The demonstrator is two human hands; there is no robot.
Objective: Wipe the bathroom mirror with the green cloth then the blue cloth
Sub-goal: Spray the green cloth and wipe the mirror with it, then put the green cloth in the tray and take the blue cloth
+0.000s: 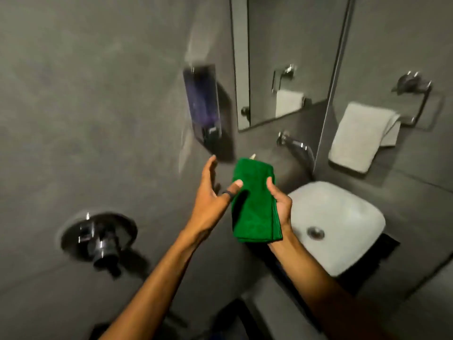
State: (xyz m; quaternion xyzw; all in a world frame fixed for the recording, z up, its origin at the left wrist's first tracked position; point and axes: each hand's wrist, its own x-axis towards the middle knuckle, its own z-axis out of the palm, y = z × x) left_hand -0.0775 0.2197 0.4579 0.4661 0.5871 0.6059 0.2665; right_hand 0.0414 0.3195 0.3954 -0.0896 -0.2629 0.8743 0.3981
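Note:
A folded green cloth hangs upright in front of me, left of the sink. My right hand grips its right edge, thumb on the front. My left hand is beside its left edge with fingers spread, and only the thumb tip touches the cloth. The mirror is on the wall above and to the right, reflecting a towel ring. No blue cloth is in sight.
A white basin sits right of my hands under a chrome tap. A white towel hangs on a ring at the right. A soap dispenser and a chrome wall valve are on the left wall.

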